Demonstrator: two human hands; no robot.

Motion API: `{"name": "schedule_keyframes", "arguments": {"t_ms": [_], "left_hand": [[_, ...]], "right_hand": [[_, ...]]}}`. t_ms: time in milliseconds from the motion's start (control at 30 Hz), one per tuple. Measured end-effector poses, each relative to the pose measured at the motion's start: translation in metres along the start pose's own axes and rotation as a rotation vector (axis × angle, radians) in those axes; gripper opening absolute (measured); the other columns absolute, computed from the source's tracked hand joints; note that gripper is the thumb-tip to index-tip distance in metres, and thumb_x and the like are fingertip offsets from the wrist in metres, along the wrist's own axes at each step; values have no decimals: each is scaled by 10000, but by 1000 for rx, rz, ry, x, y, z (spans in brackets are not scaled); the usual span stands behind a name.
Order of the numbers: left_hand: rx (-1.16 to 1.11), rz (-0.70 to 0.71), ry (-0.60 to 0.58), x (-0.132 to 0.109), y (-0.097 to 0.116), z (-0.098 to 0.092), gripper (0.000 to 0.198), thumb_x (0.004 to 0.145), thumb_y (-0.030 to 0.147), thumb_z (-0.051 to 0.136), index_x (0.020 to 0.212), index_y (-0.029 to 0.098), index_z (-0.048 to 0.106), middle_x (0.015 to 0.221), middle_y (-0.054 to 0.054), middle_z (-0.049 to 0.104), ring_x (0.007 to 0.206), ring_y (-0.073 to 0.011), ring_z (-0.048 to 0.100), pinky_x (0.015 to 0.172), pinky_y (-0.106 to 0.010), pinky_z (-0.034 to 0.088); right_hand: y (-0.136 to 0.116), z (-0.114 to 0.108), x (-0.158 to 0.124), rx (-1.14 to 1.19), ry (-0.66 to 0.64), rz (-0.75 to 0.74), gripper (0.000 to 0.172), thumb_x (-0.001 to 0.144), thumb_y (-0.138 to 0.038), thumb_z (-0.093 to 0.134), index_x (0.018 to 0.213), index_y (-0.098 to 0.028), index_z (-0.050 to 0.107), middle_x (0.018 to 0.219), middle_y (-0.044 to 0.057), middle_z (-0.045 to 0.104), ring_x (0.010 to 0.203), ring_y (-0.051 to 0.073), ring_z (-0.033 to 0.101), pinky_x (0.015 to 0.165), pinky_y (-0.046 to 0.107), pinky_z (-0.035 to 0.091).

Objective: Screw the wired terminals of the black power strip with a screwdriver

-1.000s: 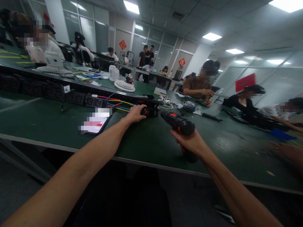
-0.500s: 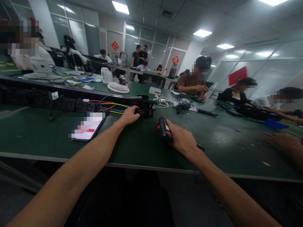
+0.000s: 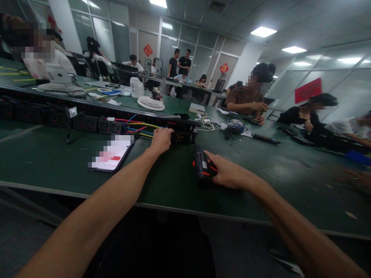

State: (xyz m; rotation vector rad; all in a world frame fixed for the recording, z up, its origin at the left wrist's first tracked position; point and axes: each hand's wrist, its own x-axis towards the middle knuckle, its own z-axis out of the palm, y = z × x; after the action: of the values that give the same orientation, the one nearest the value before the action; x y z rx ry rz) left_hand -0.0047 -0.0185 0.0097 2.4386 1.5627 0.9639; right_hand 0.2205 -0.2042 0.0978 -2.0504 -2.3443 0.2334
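My left hand [image 3: 161, 139] rests with curled fingers on the end of a long black power strip [image 3: 182, 136], where coloured wires [image 3: 138, 127] run out of its open housing. My right hand [image 3: 228, 173] is wrapped round a black and red cordless screwdriver [image 3: 202, 168], which lies low against the green table [image 3: 174, 181] with its nose toward the strip. The tool sits a short way in front of the strip's end.
A phone [image 3: 111, 153] lies left of my left arm. Further back are a white fan guard [image 3: 150, 103], a white jug [image 3: 137, 87], a cable bundle [image 3: 206, 123] and small parts. Other people sit along the right side; another hand [image 3: 359, 177] shows at the far right.
My right hand has brought the screwdriver down from the air onto the table. The left hand has stayed on the strip's end.
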Motion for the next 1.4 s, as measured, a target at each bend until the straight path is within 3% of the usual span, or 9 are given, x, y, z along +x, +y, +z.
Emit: {"name": "schedule_keyframes", "arguments": {"t_ms": [133, 267, 333, 433, 567, 700, 900, 1133, 1400], "left_hand": [[27, 0, -6, 1, 1, -3, 421, 979, 155, 432, 1221, 250, 763, 1154, -115, 765, 1158, -316, 630, 1045, -487, 389], [56, 2, -4, 2, 2, -5, 415, 986, 171, 437, 1215, 250, 774, 1154, -113, 775, 1139, -316, 643, 1054, -503, 396], [32, -6, -13, 2, 2, -4, 416, 994, 177, 436, 1239, 243, 767, 1184, -110, 770, 1133, -304, 653, 1033, -460, 438], [-13, -35, -22, 3, 0, -3, 392, 997, 185, 464, 1255, 224, 756, 1225, -108, 757, 1126, -276, 666, 994, -375, 486], [3, -21, -41, 6, -4, -2, 362, 1008, 190, 463, 1192, 190, 775, 1171, -132, 754, 1087, -269, 677, 972, -351, 506], [49, 10, -50, 10, -9, 0, 352, 1006, 175, 465, 1172, 179, 775, 1137, -132, 745, 1063, -263, 669, 952, -349, 517], [114, 76, -34, 16, -14, 3, 349, 1001, 179, 465, 1153, 168, 780, 1098, -148, 744, 1034, -278, 665, 949, -374, 517], [76, 64, 26, 16, -16, 3, 349, 990, 200, 480, 1085, 179, 815, 1040, -137, 755, 975, -267, 678, 951, -370, 517], [-16, 44, 107, 12, -13, -1, 350, 981, 154, 489, 1115, 194, 810, 1075, -111, 755, 1004, -254, 669, 962, -371, 523]], "right_hand": [[1, -36, 2, 97, -253, 24, 1085, 739, -288, 765, 1689, -159, 257, 1368, 156, 674, 1015, 286, 714, 881, 396, 564], [-9, -60, 28, 31, -59, -65, 869, 851, -349, 694, 1645, -167, 391, 1342, 163, 688, 1089, 313, 699, 937, 450, 556], [-15, -57, 56, -51, 130, -128, 745, 885, -298, 662, 1599, -186, 479, 1330, 159, 696, 1095, 315, 696, 968, 473, 539], [-19, -42, 105, -189, 237, -197, 612, 922, -263, 642, 1524, -176, 577, 1328, 176, 696, 1195, 347, 658, 1016, 492, 508], [-17, -22, 154, -286, 197, -185, 561, 952, -262, 624, 1506, -179, 597, 1378, 170, 683, 1245, 349, 646, 1024, 459, 498], [-9, -9, 175, -290, 95, -158, 500, 956, -285, 642, 1451, -214, 645, 1390, 125, 694, 1249, 321, 652, 990, 398, 503], [-3, 4, 185, -252, 113, -206, 400, 1002, -283, 579, 1375, -204, 700, 1263, 159, 744, 1135, 327, 694, 878, 393, 496], [-10, -6, 173, -220, 134, -270, 333, 986, -234, 580, 1264, -224, 763, 1058, 130, 748, 947, 265, 677, 784, 363, 432], [-26, -11, 139, -297, 299, -233, 417, 1042, -284, 509, 1416, -211, 678, 1180, 187, 622, 828, 220, 590, 710, 356, 375]]}}
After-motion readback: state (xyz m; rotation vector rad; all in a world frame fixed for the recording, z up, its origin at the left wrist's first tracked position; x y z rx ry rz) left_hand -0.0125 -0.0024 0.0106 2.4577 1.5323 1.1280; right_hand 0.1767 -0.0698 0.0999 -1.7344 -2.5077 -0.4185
